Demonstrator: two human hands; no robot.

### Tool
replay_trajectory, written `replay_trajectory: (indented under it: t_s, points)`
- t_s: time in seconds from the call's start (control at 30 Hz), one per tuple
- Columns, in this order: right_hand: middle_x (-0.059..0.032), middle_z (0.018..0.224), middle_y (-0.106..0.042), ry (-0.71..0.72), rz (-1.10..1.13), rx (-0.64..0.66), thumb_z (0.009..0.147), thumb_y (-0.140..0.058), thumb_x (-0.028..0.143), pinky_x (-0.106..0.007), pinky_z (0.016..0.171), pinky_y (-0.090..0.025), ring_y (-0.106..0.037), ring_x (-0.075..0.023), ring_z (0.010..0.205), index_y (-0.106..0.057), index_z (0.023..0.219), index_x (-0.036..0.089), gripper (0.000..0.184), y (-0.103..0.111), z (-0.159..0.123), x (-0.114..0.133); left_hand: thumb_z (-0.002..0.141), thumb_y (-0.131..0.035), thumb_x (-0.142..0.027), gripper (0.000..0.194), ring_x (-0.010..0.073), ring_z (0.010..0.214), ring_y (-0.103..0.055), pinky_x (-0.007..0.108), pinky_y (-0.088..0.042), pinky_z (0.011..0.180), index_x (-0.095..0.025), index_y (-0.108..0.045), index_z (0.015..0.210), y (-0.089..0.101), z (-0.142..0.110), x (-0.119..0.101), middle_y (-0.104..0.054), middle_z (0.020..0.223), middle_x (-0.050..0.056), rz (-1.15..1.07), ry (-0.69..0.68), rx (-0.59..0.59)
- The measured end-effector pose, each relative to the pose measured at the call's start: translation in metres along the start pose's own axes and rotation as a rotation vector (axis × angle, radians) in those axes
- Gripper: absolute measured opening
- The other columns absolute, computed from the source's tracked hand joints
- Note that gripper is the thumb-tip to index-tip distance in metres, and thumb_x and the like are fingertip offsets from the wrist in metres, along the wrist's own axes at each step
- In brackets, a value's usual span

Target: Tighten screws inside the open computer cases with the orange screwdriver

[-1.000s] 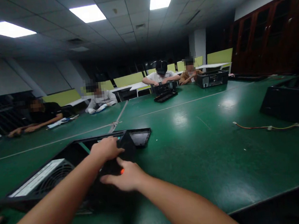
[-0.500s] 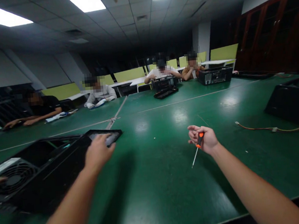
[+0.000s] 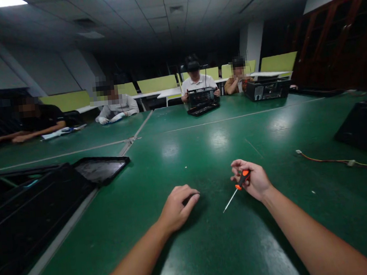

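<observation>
In the head view, my right hand (image 3: 254,181) grips a screwdriver (image 3: 243,178) by its black and orange handle. The thin metal shaft slants down to the left, its tip just over the green table. My left hand (image 3: 180,208) is low over the table, left of the screwdriver tip. Its fingers are slightly bent and the thumb stands apart, with nothing visible in it. Farther left lies a black computer case (image 3: 44,211), cut off by the picture's edge. A shallow black panel (image 3: 102,169) sits at its far end.
A cable with white connectors (image 3: 328,159) lies to the right, near another black case part (image 3: 362,126). Across the green table (image 3: 204,146), several people sit. One person holds a computer case (image 3: 201,97); a second case (image 3: 268,89) stands beside it.
My left hand has left the black case and come right, towards the screwdriver. The case now lies farther left, baring a table seam. The screwdriver tilts more. Another hand at the left edge has gone.
</observation>
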State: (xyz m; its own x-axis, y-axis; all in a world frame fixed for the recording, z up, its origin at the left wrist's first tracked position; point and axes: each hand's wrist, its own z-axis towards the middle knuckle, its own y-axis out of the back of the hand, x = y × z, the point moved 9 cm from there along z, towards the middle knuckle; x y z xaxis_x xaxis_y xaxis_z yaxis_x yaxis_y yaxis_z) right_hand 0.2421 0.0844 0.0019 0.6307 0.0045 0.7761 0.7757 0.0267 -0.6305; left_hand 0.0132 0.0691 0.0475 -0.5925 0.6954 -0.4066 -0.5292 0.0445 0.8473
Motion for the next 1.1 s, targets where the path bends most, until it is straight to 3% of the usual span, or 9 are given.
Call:
replay_trajectory:
  t_s: [0.2, 0.37, 0.57, 0.73, 0.9, 1.0, 1.1]
  points:
    - [-0.0012, 0.074, -0.057, 0.001, -0.059, 0.039, 0.074, -0.066, 0.028, -0.024, 0.052, -0.039, -0.048, -0.0121, 0.06, -0.07, 0.085, 0.017, 0.016, -0.016, -0.002, -0.01, 0.092, -0.056, -0.041, 0.025, 0.0198, 0.088, -0.059, 0.034, -0.042, 0.084, -0.022, -0.066, 0.105, -0.01, 0.0, -0.012, -0.067, 0.092, 0.004, -0.043, -0.017, 0.087]
    - [-0.0028, 0.079, -0.057, -0.024, -0.103, 0.102, 0.078, -0.069, 0.034, -0.023, 0.054, -0.039, -0.051, -0.0131, 0.068, -0.071, 0.089, 0.016, 0.021, -0.031, -0.009, -0.015, 0.093, -0.055, -0.036, 0.021, 0.0178, 0.085, -0.059, 0.031, -0.04, 0.084, -0.021, -0.069, 0.089, -0.011, 0.001, -0.005, -0.066, 0.084, 0.002, -0.03, 0.001, 0.056]
    - [-0.0009, 0.091, -0.06, -0.057, -0.195, 0.15, 0.066, -0.08, 0.02, -0.03, 0.073, -0.048, -0.056, -0.0125, 0.071, -0.069, 0.099, 0.021, 0.035, -0.03, -0.013, -0.019, 0.097, -0.047, -0.033, 0.03, 0.0156, 0.077, -0.057, 0.029, -0.041, 0.078, -0.018, -0.066, 0.078, 0.001, -0.002, 0.001, -0.062, 0.077, 0.001, -0.125, 0.015, -0.035]
    - [-0.0003, 0.095, -0.063, -0.042, -0.308, 0.166, 0.057, -0.083, 0.012, -0.03, 0.08, -0.045, -0.058, -0.0159, 0.086, -0.069, 0.099, 0.022, 0.045, -0.027, -0.011, -0.023, 0.098, -0.043, -0.033, 0.037, 0.0154, 0.072, -0.056, 0.029, -0.042, 0.076, -0.017, -0.063, 0.073, 0.011, -0.004, 0.002, -0.06, 0.071, 0.001, -0.165, 0.015, -0.098]
    - [-0.0002, 0.098, -0.066, -0.042, -0.408, 0.176, 0.059, -0.081, 0.008, -0.028, 0.082, -0.04, -0.059, -0.015, 0.087, -0.071, 0.1, 0.021, 0.044, -0.022, -0.008, -0.027, 0.094, -0.054, -0.031, 0.023, 0.0168, 0.079, -0.062, 0.029, -0.045, 0.077, -0.02, -0.074, 0.091, 0.017, -0.005, 0.002, -0.07, 0.083, 0.004, -0.188, 0.005, -0.161]
    - [-0.0006, 0.099, -0.066, -0.05, -0.422, 0.182, 0.058, -0.081, 0.008, -0.028, 0.082, -0.04, -0.059, -0.0153, 0.087, -0.071, 0.101, 0.021, 0.045, -0.021, -0.008, -0.028, 0.089, -0.063, -0.031, 0.016, 0.017, 0.077, -0.064, 0.029, -0.046, 0.077, -0.022, -0.076, 0.089, 0.021, -0.006, 0.002, -0.072, 0.081, 0.004, -0.16, -0.006, -0.21]
    - [0.0, 0.097, -0.066, -0.039, -0.385, 0.182, 0.058, -0.082, 0.01, -0.028, 0.083, -0.042, -0.059, -0.0153, 0.089, -0.07, 0.1, 0.022, 0.046, -0.025, -0.01, -0.025, 0.09, -0.062, -0.032, 0.017, 0.0161, 0.075, -0.063, 0.028, -0.045, 0.075, -0.021, -0.075, 0.084, 0.018, -0.005, 0.005, -0.071, 0.079, 0.002, -0.131, 0.029, -0.177]
